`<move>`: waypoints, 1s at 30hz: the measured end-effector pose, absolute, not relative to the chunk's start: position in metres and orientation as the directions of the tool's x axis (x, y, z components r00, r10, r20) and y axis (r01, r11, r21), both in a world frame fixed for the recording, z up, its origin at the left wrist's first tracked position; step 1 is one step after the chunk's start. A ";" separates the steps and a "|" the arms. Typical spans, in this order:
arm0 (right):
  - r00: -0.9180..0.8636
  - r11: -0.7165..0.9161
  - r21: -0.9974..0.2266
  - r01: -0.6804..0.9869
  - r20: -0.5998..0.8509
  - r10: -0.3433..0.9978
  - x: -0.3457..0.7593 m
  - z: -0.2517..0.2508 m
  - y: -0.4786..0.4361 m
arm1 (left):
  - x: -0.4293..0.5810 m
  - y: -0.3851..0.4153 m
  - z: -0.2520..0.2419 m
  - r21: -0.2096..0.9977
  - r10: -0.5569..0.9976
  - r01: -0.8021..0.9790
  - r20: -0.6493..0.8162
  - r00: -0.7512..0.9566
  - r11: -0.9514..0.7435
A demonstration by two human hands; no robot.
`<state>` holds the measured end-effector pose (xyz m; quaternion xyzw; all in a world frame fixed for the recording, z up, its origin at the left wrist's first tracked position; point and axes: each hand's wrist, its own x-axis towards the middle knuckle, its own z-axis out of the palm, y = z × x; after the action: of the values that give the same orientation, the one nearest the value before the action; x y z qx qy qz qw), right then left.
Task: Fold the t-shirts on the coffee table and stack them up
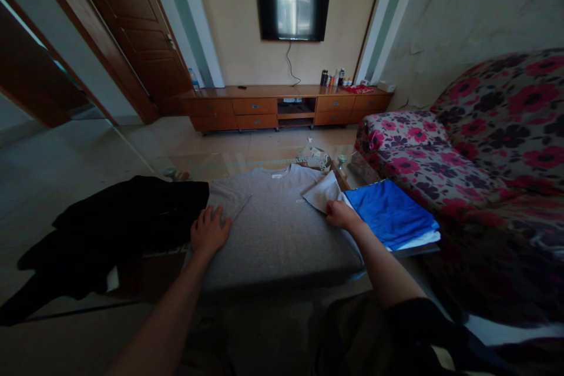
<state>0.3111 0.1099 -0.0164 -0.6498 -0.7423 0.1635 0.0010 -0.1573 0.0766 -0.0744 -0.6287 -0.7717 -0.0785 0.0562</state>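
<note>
The shirt (282,241) lies spread on the glass table (264,161), straight in front of the person, with its collar at the far side and its hem at the near edge; I think it is placed so because both sides can then be reached equally. The right hand (339,213) has its fingers curled in tightly and holds the edge of the right sleeve (323,192), which is lifted and turned inward over the chest; a small pinch seems enough for so thin a fabric. The left hand (211,230) is different: it rests palm down, with the fingers spread, at the left border of the shirt, near the left sleeve (231,198), which also lies inward. It seems to press rather than to grasp, perhaps so that the fabric will not slide, but its underside is hidden, so I cannot tell if some fabric is caught. Just beside the left hand is a loose black heap (132,211), and at the right is a neat pile (392,211), blue over white; probably they are kept at the two sides to leave the middle for the shirt. Farther out are the flowered sofa (476,153), the low cabinet (255,107) and, above it, the TV (293,9).
</note>
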 end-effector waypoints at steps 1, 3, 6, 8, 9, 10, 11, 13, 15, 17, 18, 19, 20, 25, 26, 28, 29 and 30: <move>-0.154 0.099 -0.248 0.964 -0.211 0.965 0.311 -0.016 0.110 | -0.157 0.076 -0.074 0.054 0.961 0.979 0.188 -0.202 0.196; -0.149 0.093 -0.259 0.961 -0.207 0.967 0.312 -0.016 0.110 | -0.156 0.076 -0.073 0.061 0.960 0.978 0.188 -0.205 0.197; -0.148 0.089 -0.264 0.960 -0.214 0.966 0.311 -0.017 0.109 | -0.154 0.075 -0.070 0.064 0.959 0.975 0.179 -0.220 0.212; -0.149 0.085 -0.261 0.962 -0.235 0.961 0.309 -0.020 0.109 | -0.154 0.075 -0.070 0.057 0.959 0.974 0.176 -0.224 0.217; -0.154 0.088 -0.261 0.961 -0.246 0.957 0.308 -0.021 0.109 | -0.154 0.075 -0.070 0.052 0.959 0.975 0.178 -0.223 0.217; -0.163 0.093 -0.266 0.960 -0.253 0.954 0.308 -0.021 0.110 | -0.154 0.075 -0.071 0.049 0.959 0.975 0.179 -0.221 0.215; -0.171 0.099 -0.278 0.956 -0.248 0.954 0.310 -0.021 0.111 | -0.155 0.075 -0.072 0.048 0.959 0.976 0.180 -0.218 0.213; -0.150 0.091 -0.313 0.945 -0.171 0.974 0.318 -0.017 0.115 | -0.156 0.076 -0.074 0.054 0.960 0.977 0.181 -0.215 0.208; -0.008 -0.002 -0.342 0.940 -0.027 1.000 0.333 -0.012 0.119 | -0.157 0.077 -0.076 0.063 0.959 0.976 0.182 -0.216 0.208; 0.212 -0.168 -0.357 0.919 0.087 0.973 0.353 -0.008 0.122 | -0.158 0.078 -0.077 0.065 0.958 0.976 0.189 -0.215 0.207; 0.298 -0.246 -0.359 0.900 0.097 0.950 0.363 -0.008 0.122 | -0.158 0.078 -0.078 0.062 0.958 0.977 0.192 -0.213 0.205; 0.349 -0.305 -0.353 0.884 0.068 0.935 0.372 -0.009 0.122 | -0.158 0.078 -0.078 0.056 0.958 0.978 0.196 -0.210 0.203; 0.362 -0.337 -0.344 0.876 0.011 0.932 0.379 -0.011 0.121 | -0.158 0.077 -0.078 0.050 0.958 0.978 0.197 -0.206 0.200; 0.255 -0.317 -0.322 0.892 -0.221 0.941 0.387 -0.026 0.114 | -0.158 0.077 -0.076 0.031 0.959 0.978 0.194 -0.207 0.205; 0.250 -0.314 -0.321 0.893 -0.226 0.942 0.385 -0.027 0.114 | -0.158 0.077 -0.076 0.034 0.959 0.979 0.196 -0.205 0.203; 0.247 -0.314 -0.316 0.895 -0.237 0.940 0.383 -0.026 0.115 | -0.158 0.076 -0.076 0.046 0.959 0.979 0.196 -0.204 0.199; 0.251 -0.319 -0.313 0.895 -0.240 0.938 0.383 -0.025 0.116 | -0.158 0.076 -0.076 0.052 0.960 0.979 0.194 -0.204 0.198; 0.260 -0.328 -0.309 0.893 -0.243 0.935 0.383 -0.024 0.116 | -0.158 0.076 -0.076 0.057 0.960 0.979 0.193 -0.205 0.197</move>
<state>0.3828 0.1160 -0.0238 -0.7917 -0.5770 0.1930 0.0543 -0.1579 0.0763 -0.0762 -0.6280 -0.7716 -0.0833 0.0573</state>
